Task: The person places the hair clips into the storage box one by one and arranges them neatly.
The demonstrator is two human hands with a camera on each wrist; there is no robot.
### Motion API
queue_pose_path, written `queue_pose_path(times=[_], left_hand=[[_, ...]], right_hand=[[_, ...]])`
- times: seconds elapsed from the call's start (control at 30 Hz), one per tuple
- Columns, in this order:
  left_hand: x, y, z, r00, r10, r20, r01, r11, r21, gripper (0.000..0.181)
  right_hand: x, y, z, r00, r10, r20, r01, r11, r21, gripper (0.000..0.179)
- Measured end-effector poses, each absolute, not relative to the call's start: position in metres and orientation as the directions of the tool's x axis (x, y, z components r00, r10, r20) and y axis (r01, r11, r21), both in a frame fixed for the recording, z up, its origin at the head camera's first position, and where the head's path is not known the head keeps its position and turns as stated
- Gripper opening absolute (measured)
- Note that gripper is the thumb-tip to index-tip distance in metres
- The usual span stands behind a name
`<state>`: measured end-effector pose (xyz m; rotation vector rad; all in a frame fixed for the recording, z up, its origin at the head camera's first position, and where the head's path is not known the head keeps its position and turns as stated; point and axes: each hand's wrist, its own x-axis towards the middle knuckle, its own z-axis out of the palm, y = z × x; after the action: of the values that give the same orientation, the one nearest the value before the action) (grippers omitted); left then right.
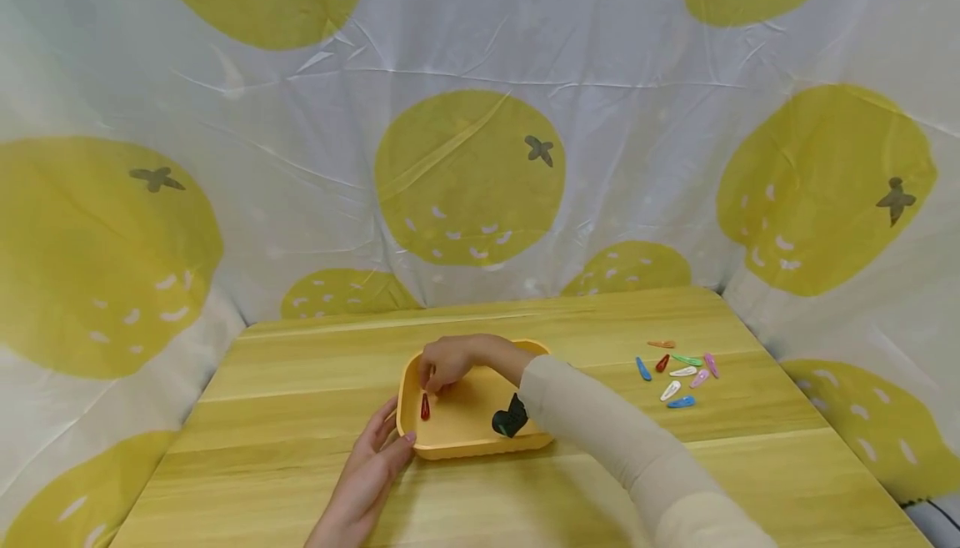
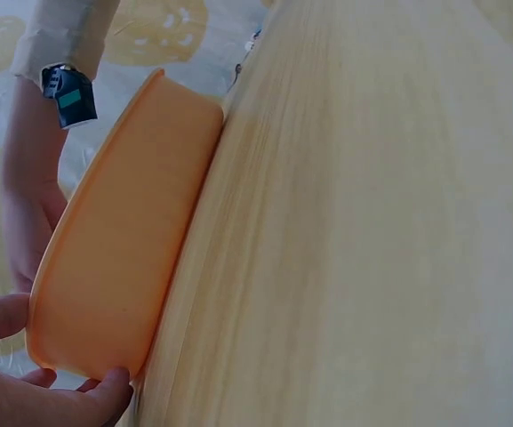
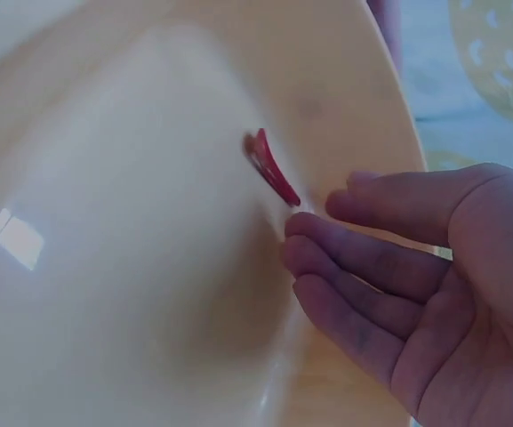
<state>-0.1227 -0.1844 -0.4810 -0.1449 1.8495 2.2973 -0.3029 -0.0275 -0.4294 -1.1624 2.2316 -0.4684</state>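
A yellow-orange plastic tray (image 1: pixel 480 448) stands on the table. At its near left corner, my left hand (image 1: pixel 369 466) grips the wall, with the thumb at the rim and fingers around the side. My right hand (image 1: pixel 447 362) reaches over the tray to its left end. Inside, a red snap hair clip (image 3: pixel 274 169) lies by the tray wall. In the right wrist view, the right fingertips (image 3: pixel 299 227) are right at the clip's lower end, while the thumb stands apart from them.
Several snap hair clips lie to the right on the table (image 1: pixel 600 481), among them a dark red clip (image 1: pixel 663 363), a blue clip (image 1: pixel 681 402) and a green clip (image 1: pixel 687 359). A black wrist camera (image 1: pixel 512 419) hangs over the tray. Behind the table is a fruit-print curtain (image 1: pixel 630 148).
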Motion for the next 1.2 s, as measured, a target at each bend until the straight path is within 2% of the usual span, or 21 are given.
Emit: queue_pose_path(times=[0.33,0.67,1.2], left_hand=[[-0.125,-0.184,-0.482,-0.978,0.077,-0.194,-0.206,-0.207,0.957,0.073],[-0.123,-0.183,-0.482,-0.98,0.071,-0.186,-0.196,-0.2,0.96,0.073],[-0.122,-0.184,-0.482,-0.98,0.06,-0.191,-0.199,-0.199,0.959,0.076]], right_hand=[[-0.305,-0.004,-0.403,-0.403,-0.845,-0.353,-0.604,0.535,-0.591,0.023],[-0.305,0.026,-0.379,-0.413,-0.838,-0.355,-0.58,0.543,-0.608,0.028],[-0.304,0.076,-0.355,-0.467,-0.823,-0.322,-0.609,0.564,-0.558,0.031]])
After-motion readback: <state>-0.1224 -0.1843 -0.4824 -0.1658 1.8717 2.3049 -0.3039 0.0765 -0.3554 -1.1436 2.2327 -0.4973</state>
